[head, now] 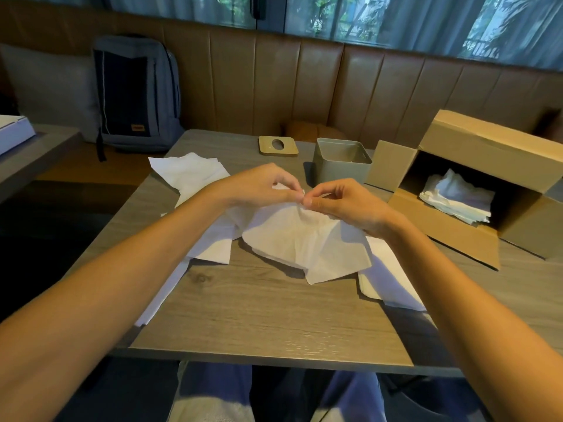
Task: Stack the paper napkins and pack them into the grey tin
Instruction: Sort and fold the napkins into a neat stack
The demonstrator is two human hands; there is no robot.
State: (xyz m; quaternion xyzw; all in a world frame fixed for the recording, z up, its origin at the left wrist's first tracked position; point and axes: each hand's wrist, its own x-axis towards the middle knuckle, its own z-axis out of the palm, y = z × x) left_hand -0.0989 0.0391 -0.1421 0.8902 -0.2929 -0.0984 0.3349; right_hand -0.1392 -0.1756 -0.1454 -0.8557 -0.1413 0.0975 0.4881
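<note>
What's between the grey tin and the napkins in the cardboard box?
Head view: the open box flap, beside the grey tin; boxed napkins lie past it.

A wood-grain surface point(274, 315) stands against a padded bench. The bench back point(304, 86) is tan, stitched into upright panels, and runs the whole width of the room. Above it is a row of windows point(350, 16) with dark frames, hung with sheer curtains point(182, 7); green leaves show through the glass, and cool daylight comes in. On the seat point(76, 169) to the left, a grey and dark backpack point(137, 92) stands upright, just beside a grey cushion point(51, 86). A second table point(36, 147) juts in at the far left. The floor point(45, 239) below it lies in deep shadow.
</note>
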